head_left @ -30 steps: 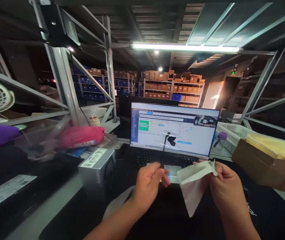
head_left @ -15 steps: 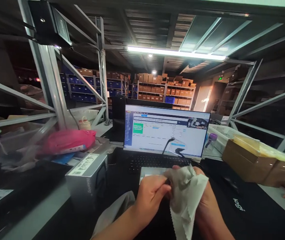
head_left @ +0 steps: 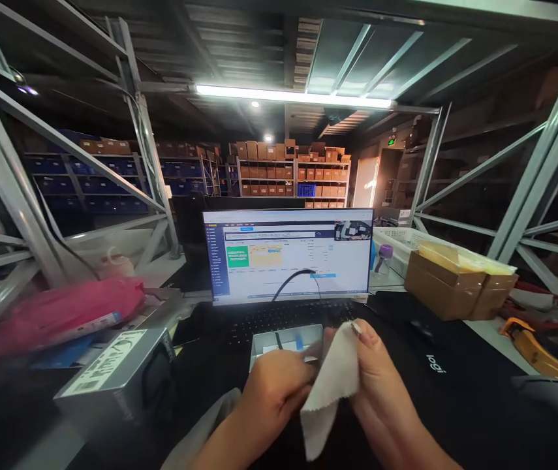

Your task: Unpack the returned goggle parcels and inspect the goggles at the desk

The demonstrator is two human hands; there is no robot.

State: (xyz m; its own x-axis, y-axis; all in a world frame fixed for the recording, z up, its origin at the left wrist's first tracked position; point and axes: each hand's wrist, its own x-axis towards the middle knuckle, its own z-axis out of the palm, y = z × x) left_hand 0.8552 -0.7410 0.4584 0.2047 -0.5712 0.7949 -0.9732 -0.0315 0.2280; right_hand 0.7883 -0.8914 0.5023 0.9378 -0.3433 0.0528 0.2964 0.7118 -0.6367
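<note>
Both my hands meet low in the middle, in front of an open laptop (head_left: pixel 286 261). My right hand (head_left: pixel 379 382) pinches a small pale cloth (head_left: pixel 330 388) that hangs down between the hands. My left hand (head_left: pixel 271 398) is closed against the cloth's left side; what its fingers hold is hidden. A thin black cable (head_left: pixel 291 282) arcs across the laptop screen. On the laptop's palm rest lies a small white tray (head_left: pixel 286 339) just beyond my fingers.
A grey box (head_left: pixel 112 378) and a pink bundle (head_left: pixel 63 313) sit at left. A brown carton (head_left: pixel 455 287) stands at right, an orange tool (head_left: pixel 533 349) beyond it. A black mat with a mouse (head_left: pixel 423 333) covers the desk. Metal rack posts flank the desk.
The view has swung right, so things slid left. My hands came together and the cloth, first spread out by the right hand, now hangs bunched between both hands.
</note>
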